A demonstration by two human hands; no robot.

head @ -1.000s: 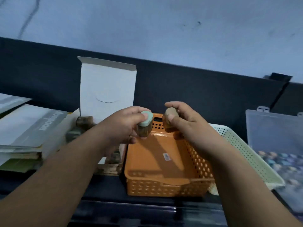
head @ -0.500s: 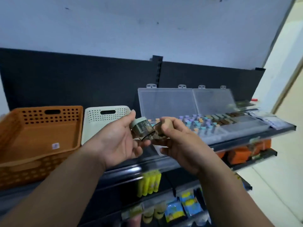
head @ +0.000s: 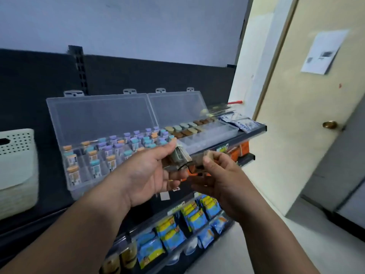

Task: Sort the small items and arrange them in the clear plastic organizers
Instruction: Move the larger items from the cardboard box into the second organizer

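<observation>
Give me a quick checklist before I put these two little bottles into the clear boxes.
1. Left hand has its bottle: ok, pinched between thumb and fingers.
2. Right hand has its bottle: ok, though blurred.
3. Box lids up: ok, both the left box and right box stand open.
4. Free space in right box: ok, its front right part looks bare.
5. Free space in left box: cannot tell, rows look full and the hands hide the near end.
6. Cap colours match a row: cannot tell, the caps are blurred.
</observation>
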